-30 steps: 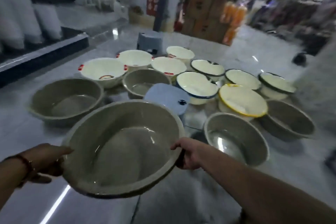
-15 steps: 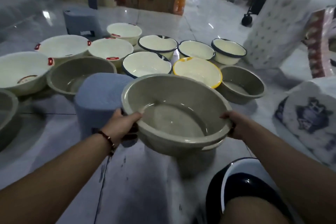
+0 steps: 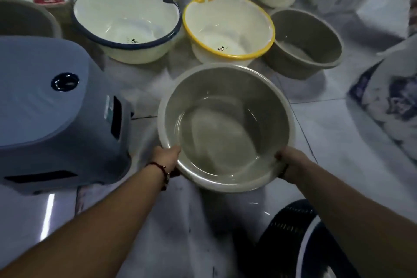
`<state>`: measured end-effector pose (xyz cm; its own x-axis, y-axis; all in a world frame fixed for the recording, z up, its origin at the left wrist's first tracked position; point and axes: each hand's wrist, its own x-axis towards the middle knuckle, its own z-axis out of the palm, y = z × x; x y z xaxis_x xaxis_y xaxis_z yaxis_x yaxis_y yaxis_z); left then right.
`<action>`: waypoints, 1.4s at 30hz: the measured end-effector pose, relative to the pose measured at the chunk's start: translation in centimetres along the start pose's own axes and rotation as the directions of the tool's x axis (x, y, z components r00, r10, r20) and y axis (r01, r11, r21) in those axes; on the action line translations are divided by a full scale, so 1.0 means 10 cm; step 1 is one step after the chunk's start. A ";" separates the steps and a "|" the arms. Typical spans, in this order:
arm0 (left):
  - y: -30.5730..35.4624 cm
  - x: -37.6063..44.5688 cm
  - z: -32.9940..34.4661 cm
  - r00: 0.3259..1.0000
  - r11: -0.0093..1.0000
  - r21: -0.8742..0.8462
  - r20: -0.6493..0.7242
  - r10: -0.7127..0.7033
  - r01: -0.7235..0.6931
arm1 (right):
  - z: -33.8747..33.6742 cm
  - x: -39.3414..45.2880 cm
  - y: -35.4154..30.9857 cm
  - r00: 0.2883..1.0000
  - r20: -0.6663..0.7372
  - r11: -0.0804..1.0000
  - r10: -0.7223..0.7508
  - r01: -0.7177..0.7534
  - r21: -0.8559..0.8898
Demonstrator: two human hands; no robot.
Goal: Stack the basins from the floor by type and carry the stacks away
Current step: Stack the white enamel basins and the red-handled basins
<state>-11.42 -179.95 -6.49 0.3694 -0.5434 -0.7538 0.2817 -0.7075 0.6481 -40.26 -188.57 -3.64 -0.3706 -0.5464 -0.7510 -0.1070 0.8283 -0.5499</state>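
Centre frame: grey-green basin [image 3: 226,126] gripped at its near rim by left hand [image 3: 165,160] and right hand [image 3: 291,163], fingers curled round the edge on either side. Above it, on the tiled floor [image 3: 327,133]: yellow-rimmed basin [image 3: 228,26], blue-rimmed basin [image 3: 127,16], a second grey-green basin [image 3: 304,43] at right. At left, just beside the held basin, a pale blue stool [image 3: 45,106].

A pale blue plastic stool [image 3: 52,117] stands on the white tiled floor [image 3: 338,133], just left of the left hand [image 3: 165,160].
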 end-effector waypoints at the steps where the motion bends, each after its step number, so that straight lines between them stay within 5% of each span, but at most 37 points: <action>1: -0.04 -0.07 -0.07 0.997 0.996 -0.058 0.000 -0.072 0.072 | 0.01 -0.07 0.03 0.999 0.008 0.999 0.042 -0.042 0.006; 7: 0.42 -1.51 -0.84 0.970 0.962 -0.128 0.058 -0.236 0.242 | -0.42 -1.39 -0.26 0.989 0.095 0.991 0.116 -0.122 0.060; 14: 2.02 -4.12 -2.23 0.991 0.991 -0.044 0.044 -0.128 0.130 | -1.06 -4.35 -1.30 0.980 0.196 0.999 -0.033 0.034 0.001; 19: 2.62 -5.54 -3.66 0.990 0.984 -0.132 -0.067 -0.127 0.118 | -0.76 -6.08 -1.56 0.935 0.353 0.991 0.038 0.009 -0.131; 29: 2.03 -6.33 -6.41 0.959 0.895 -0.430 -0.185 -0.214 0.116 | 1.16 -8.32 -1.06 0.833 0.528 0.966 0.163 -0.026 -0.258; 34: 1.70 -6.39 -7.27 0.917 0.852 -0.499 -0.244 -0.315 0.159 | 2.15 -8.44 -0.83 0.792 0.598 0.937 0.121 0.109 -0.333; 42: 1.71 -5.64 -8.11 0.889 0.793 -0.574 -0.232 -0.396 0.204 | 4.05 -8.72 -1.42 0.769 0.608 0.758 0.199 0.273 -0.593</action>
<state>44.36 -124.74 55.94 0.4221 -0.0982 -0.9012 0.8068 -0.4126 0.4229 30.89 -157.66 54.88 0.2546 -0.3300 -0.9090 -0.7293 0.5517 -0.4046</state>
